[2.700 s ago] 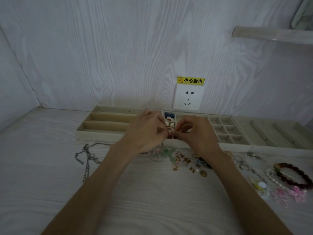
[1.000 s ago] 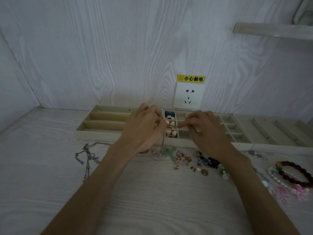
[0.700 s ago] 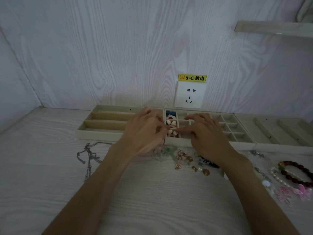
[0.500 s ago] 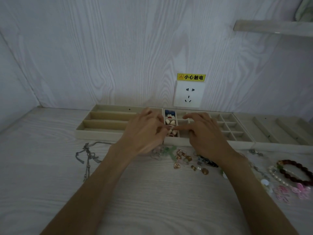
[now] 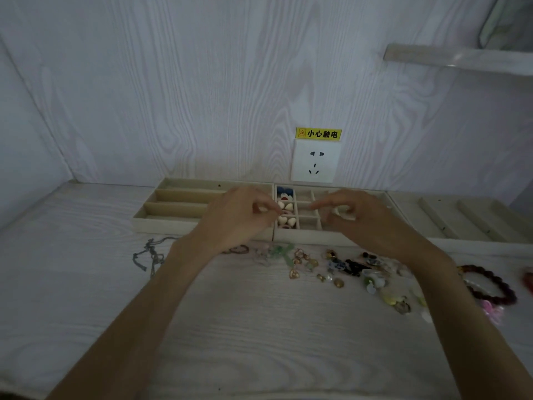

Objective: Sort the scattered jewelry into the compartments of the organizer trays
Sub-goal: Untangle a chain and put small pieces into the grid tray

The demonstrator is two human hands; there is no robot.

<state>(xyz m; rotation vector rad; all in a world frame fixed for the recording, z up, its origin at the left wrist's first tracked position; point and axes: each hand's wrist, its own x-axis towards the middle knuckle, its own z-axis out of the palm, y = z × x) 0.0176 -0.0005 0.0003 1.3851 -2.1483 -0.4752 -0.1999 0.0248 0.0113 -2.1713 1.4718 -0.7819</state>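
Three beige organizer trays stand along the wall: a left tray (image 5: 178, 210) with long slots, a middle tray (image 5: 305, 239) with small cells, and a right tray (image 5: 461, 220). The middle tray's left column holds blue pieces (image 5: 285, 192) and cream heart pieces (image 5: 287, 220). My left hand (image 5: 242, 217) hovers beside that column, fingers curled and fingertips together; any piece between them is too small to tell. My right hand (image 5: 354, 217) is over the small cells with its index finger stretched left. Loose jewelry lies before the trays: a silver chain (image 5: 150, 255), gold charms (image 5: 300, 261), dark beads (image 5: 352, 265).
A dark red bead bracelet (image 5: 490, 287) and a pink flower piece (image 5: 493, 308) lie at the right. A wall socket (image 5: 315, 161) with a yellow warning label sits behind the middle tray. A shelf (image 5: 461, 57) juts out at the upper right.
My two hands were joined over the heart column; they have drawn apart, the right one moving right over the small cells. The left hand has barely shifted.
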